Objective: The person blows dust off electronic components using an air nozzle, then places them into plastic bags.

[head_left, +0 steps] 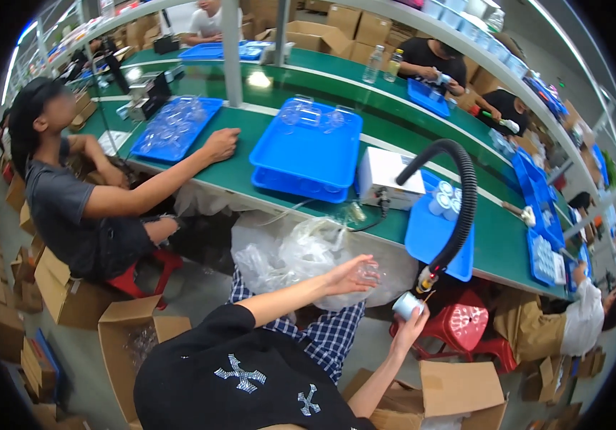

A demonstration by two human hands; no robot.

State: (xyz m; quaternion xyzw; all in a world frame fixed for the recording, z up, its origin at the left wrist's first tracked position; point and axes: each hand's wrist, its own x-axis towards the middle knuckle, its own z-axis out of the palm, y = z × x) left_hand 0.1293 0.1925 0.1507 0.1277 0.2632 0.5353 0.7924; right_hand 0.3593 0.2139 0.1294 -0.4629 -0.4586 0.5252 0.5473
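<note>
My right hand [414, 324] is closed round a small pale-blue and white cylindrical cup [407, 305], held tilted just below the tip of a nozzle [428, 278]. That nozzle hangs from a black corrugated hose [469, 193], which arches from a white box-shaped machine [390, 178] on the bench. To the left, my left hand [347, 278] is held palm up over my lap, its fingers curled around a clear plastic piece [370, 273]. The piece is see-through and its exact shape is hard to make out.
Stacked blue trays [306, 154] with clear plastic parts stand on the green bench [233, 172]. Another blue tray [423, 244] carries several white cups [443, 199]. Clear plastic bags [286, 251] hang at my lap. A red stool [462, 322] and open cartons [462, 387] stand nearby; a person sits left.
</note>
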